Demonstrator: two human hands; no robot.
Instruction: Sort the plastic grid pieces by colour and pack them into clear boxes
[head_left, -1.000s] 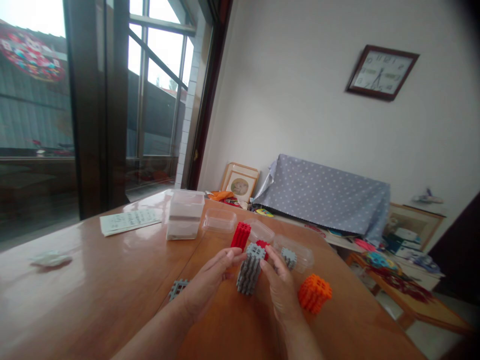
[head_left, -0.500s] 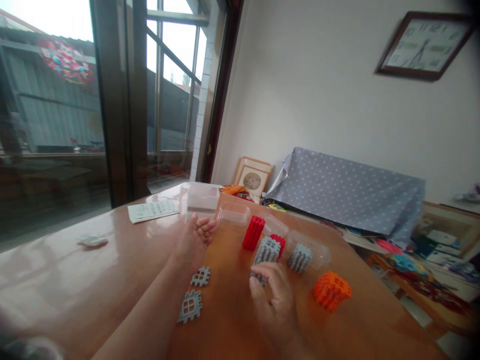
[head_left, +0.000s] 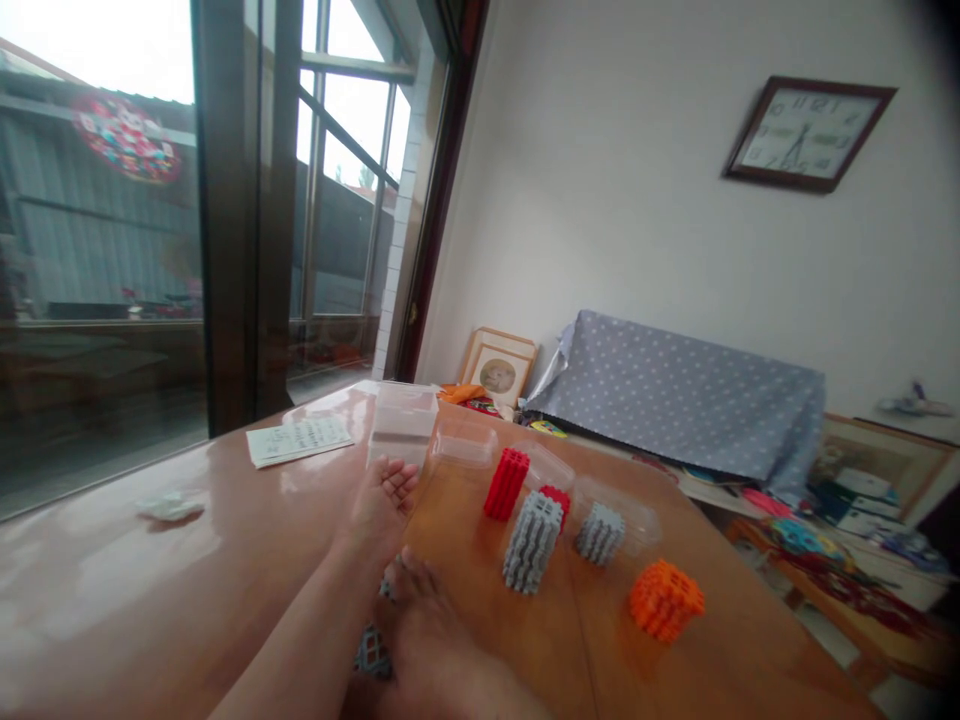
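My left hand (head_left: pixel 386 505) rests low over the table, palm turned inward. Its fingers are loosely bent and apart, with nothing in them. Close beside it, my right hand (head_left: pixel 431 615) reaches over two loose grey lattice tiles (head_left: pixel 373 652), covering much of them. The right fingers point forward, back of the hand up; whether they touch a tile is hidden. To the right stands a tall stack of grey lattice tiles (head_left: pixel 531 545). A tall red stack (head_left: pixel 508 485) and a partly hidden red stack (head_left: pixel 557 497) are behind it. Farther right are a shorter grey stack (head_left: pixel 600 535) and an orange stack (head_left: pixel 666 600).
Clear plastic boxes (head_left: pixel 465 442) line the far part of the table (head_left: pixel 585 660), beside a taller translucent container (head_left: pixel 405 410). A written paper (head_left: pixel 300 440) and a crumpled pale wrapper (head_left: pixel 171 505) lie left. A spotted grey cloth (head_left: pixel 690 400) hangs beyond.
My right hand has moved left from the tall grey stack to the loose grey tiles. My left hand stays nearly in place, held open. The view has tilted up slightly.
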